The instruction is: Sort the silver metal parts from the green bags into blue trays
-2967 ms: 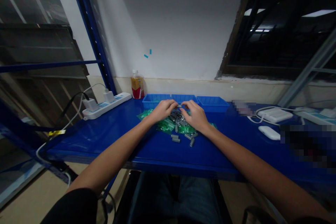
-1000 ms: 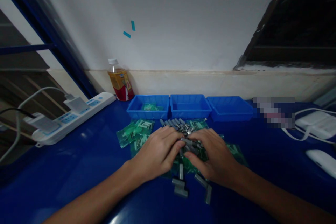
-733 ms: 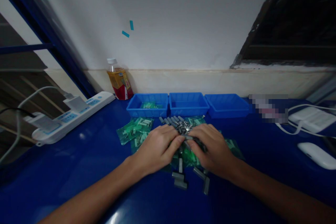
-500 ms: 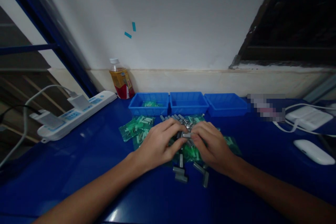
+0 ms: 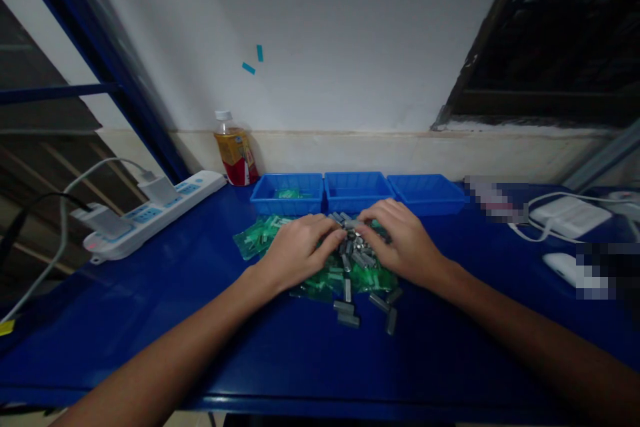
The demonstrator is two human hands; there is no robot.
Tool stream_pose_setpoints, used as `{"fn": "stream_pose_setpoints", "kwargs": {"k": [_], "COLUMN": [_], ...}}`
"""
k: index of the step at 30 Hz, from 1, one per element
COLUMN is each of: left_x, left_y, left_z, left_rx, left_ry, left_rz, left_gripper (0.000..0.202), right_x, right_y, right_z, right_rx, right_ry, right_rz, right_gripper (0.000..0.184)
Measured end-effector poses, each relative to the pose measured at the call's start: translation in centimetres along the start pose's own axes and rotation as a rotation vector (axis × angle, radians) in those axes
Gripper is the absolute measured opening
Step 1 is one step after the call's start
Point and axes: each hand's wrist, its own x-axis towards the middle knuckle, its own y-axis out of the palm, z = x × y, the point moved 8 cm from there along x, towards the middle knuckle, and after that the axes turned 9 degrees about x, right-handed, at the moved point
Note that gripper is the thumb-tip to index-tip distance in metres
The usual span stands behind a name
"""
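Over a pile of small grey metal bars (image 5: 361,257) and green plastic bags (image 5: 373,278), both my hands meet close together. My right hand (image 5: 403,240) pinches one end of a metal bar, its thumb and index finger pointing left. My left hand (image 5: 303,247) is curled just opposite, thumb near the index finger; what lies between those fingertips is hidden. Several loose bars (image 5: 345,307) lie on the blue table in front of the pile. More green bags (image 5: 255,238) stick out beyond my left hand.
Three blue trays (image 5: 357,197) stand in a row behind the pile, with green bags in the left one. A drink bottle (image 5: 236,153) and a white power strip (image 5: 150,213) are to the left. A white adapter (image 5: 570,217) with cables lies at the right.
My hands have shifted slightly up and away from me over the pile, uncovering more bars and bags beneath. The camera view has also shifted a little.
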Motion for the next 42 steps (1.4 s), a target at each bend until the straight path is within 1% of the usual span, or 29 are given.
{"fn": "stream_pose_setpoints", "kwargs": {"k": [2, 3, 4, 5, 7, 9, 10, 13, 15, 17, 18, 20, 21, 23, 25, 27, 29, 31, 32, 34, 36, 37, 39, 40, 42], "left_x": [0.1, 0.1, 0.1, 0.1, 0.2, 0.2, 0.2, 0.4, 0.4, 0.3, 0.3, 0.4, 0.5, 0.8, 1.3, 1.9, 2.5, 3.0, 3.2, 3.5, 3.5, 3.4, 3.1, 2.9, 2.6], "left_y": [0.3, 0.5, 0.9, 1.4, 2.3, 2.8, 2.8, 2.4, 2.5, 2.6, 2.6, 2.0, 1.7, 1.1, 0.5, 0.1, 0.2, 0.5, 0.8, 1.1, 1.1, 1.1, 0.7, 0.4, -0.3], "left_z": [1.7, 2.5, 3.3, 3.9, 4.9, 5.6, 6.0, 7.0, 7.7, 8.5, 8.8, 8.7, 8.1, 5.8, 2.9, 0.2, -1.9, -3.4, -3.9, -4.3, -4.2, -4.0, -3.9, -3.9, -4.4], "left_rx": [0.102, 0.147, 0.188, 0.225, 0.289, 0.331, 0.340, 0.316, 0.272, 0.241, 0.235, 0.208, 0.168, 0.033, -0.124, -0.261, -0.431, -0.575, -0.622, -0.679, -0.711, -0.712, -0.659, -0.606, -0.489], "left_ry": [-0.045, -0.062, -0.071, -0.076, -0.091, -0.126, -0.148, -0.178, -0.148, -0.129, -0.130, -0.126, -0.103, -0.021, 0.049, 0.069, 0.069, 0.087, 0.096, 0.097, 0.065, 0.039, -0.003, -0.008, 0.032], "left_rz": [0.030, 0.045, 0.061, 0.085, 0.139, 0.174, 0.176, 0.161, 0.202, 0.261, 0.275, 0.267, 0.262, 0.260, 0.254, 0.251, 0.253, 0.273, 0.287, 0.301, 0.297, 0.286, 0.236, 0.195, 0.112], "left_gripper": [0.029, 0.027, 0.027, 0.028, 0.033, 0.034, 0.033, 0.031, 0.027, 0.024, 0.024, 0.023, 0.023, 0.023, 0.025, 0.029, 0.045, 0.061, 0.065, 0.066, 0.059, 0.054, 0.045, 0.042, 0.040], "right_x": [2.1, 3.3, 4.5, 5.5, 6.7, 7.4, 7.7, 8.1, 8.1, 7.9, 7.6, 6.6, 5.8, 3.3, 0.1, -2.4, -3.8, -4.1, -4.0, -3.6, -3.3, -3.3, -3.3, -3.4, -3.5], "right_y": [-0.6, -0.8, -0.7, -0.2, 1.6, 3.2, 3.8, 5.2, 5.4, 5.1, 4.7, 3.6, 2.8, 1.5, 0.9, 0.2, -0.2, -0.4, -0.5, -0.6, -1.0, -1.1, -1.4, -1.4, -1.3], "right_z": [-2.4, -4.0, -5.7, -7.4, -10.8, -12.6, -13.1, -13.6, -13.4, -12.7, -12.0, -9.8, -8.2, -4.6, -1.6, 0.4, 1.7, 2.3, 2.4, 2.1, 1.4, 0.9, -0.2, -0.7, -1.5], "right_rx": [-0.058, -0.080, -0.104, -0.142, -0.230, -0.247, -0.242, -0.216, -0.214, -0.223, -0.228, -0.208, -0.185, -0.104, -0.097, -0.124, -0.131, -0.118, -0.106, -0.078, -0.031, 0.003, 0.081, 0.116, 0.160], "right_ry": [0.085, 0.152, 0.223, 0.304, 0.491, 0.562, 0.574, 0.582, 0.577, 0.566, 0.551, 0.462, 0.377, 0.171, 0.033, -0.037, -0.092, -0.131, -0.138, -0.121, -0.076, -0.047, 0.015, 0.045, 0.095], "right_rz": [-0.002, -0.007, 0.019, 0.079, 0.275, 0.379, 0.410, 0.448, 0.438, 0.405, 0.374, 0.274, 0.194, 0.077, 0.047, 0.015, 0.001, 0.005, 0.009, 0.005, -0.031, -0.053, -0.089, -0.099, -0.105], "right_gripper": [0.018, 0.019, 0.019, 0.020, 0.023, 0.026, 0.028, 0.030, 0.031, 0.037, 0.040, 0.041, 0.037, 0.026, 0.023, 0.022, 0.021, 0.016, 0.013, 0.009, 0.006, 0.005, 0.011, 0.016, 0.024]}}
